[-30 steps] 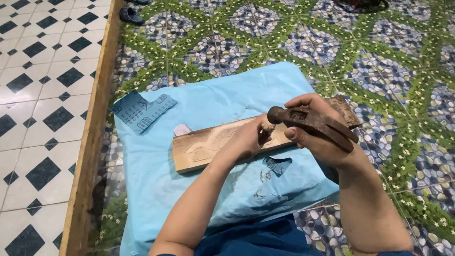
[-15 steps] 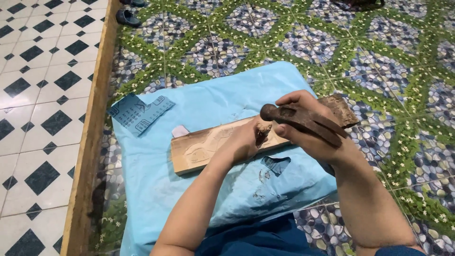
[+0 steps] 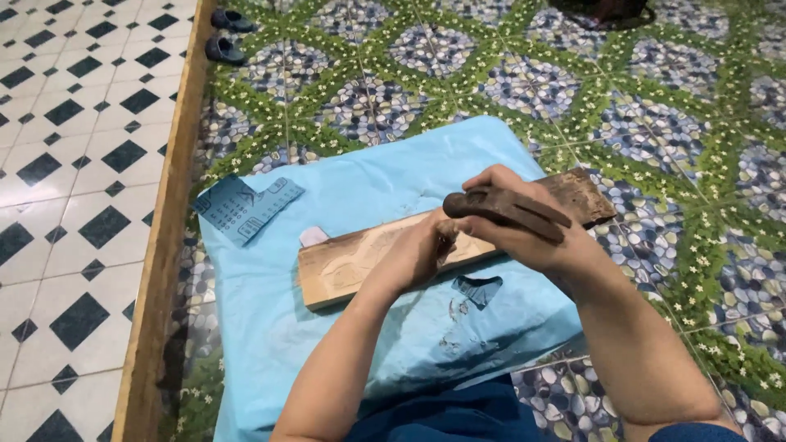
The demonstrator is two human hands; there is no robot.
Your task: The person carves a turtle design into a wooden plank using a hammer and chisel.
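Observation:
A long wooden plank with shallow carving lies across a light blue plastic sheet on the floor. My right hand is closed round a dark wooden mallet, held just above the plank's middle. My left hand rests on the plank beneath the mallet head, fingers pinched round a small upright tool, most of it hidden by the fingers.
A wooden threshold strip separates the patterned green floor from black-and-white tiles on the left. A blue printed card lies on the sheet's left corner. Dark slippers sit at the top left; a dark object at the top edge.
The mallet has dropped slightly toward the tool in my left hand. The view has shifted a little; plank and sheet stay put.

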